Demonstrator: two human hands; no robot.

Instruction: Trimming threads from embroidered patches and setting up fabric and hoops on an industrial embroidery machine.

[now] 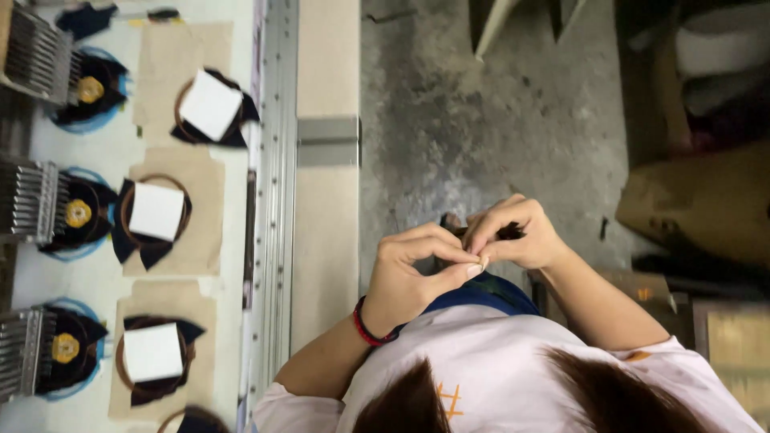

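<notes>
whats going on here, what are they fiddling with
A person holds both hands close together in front of their chest, over a grey concrete floor. The left hand pinches fingertips against the right hand, which grips a small dark tuft-like piece; what it is cannot be told. To the left, a work table carries rows of dark fabric pieces topped with white squares beside metal machine heads.

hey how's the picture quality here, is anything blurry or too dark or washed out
Head view: the left hand and right hand are fairly sharp and evenly lit; the white squares on the work table look nearly washed out; the cardboard boxes at right sit in dim shadow, and the dark piece pinched in the right hand shows little detail.
</notes>
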